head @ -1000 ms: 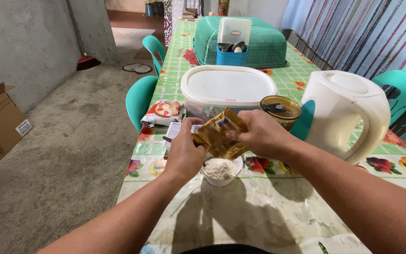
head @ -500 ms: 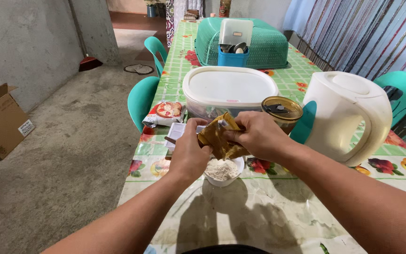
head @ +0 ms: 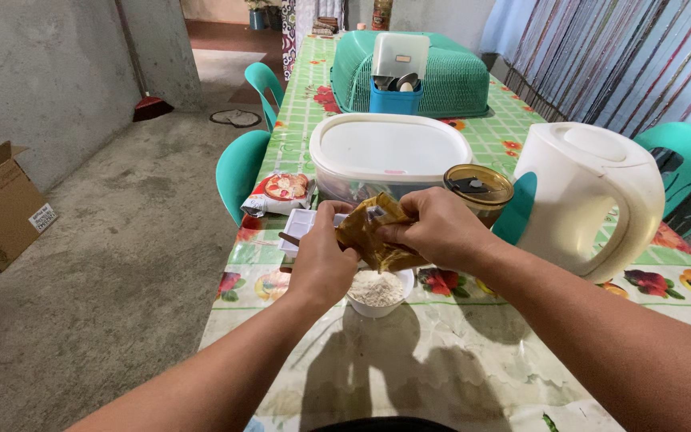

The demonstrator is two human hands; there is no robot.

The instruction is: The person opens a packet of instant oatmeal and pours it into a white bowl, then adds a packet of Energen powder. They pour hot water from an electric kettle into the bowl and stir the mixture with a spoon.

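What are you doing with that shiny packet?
A person's left hand and right hand both grip a crumpled golden foil packet, held just above a small white bowl of pale powder. The bowl sits on a table with a fruit-patterned plastic cloth, near a white electric kettle and a brown-lidded jar.

Gold sachet [head: 371, 236], white bowl [head: 377, 302], possibly off-white powder [head: 375, 286], fruit-print tablecloth [head: 457, 352]
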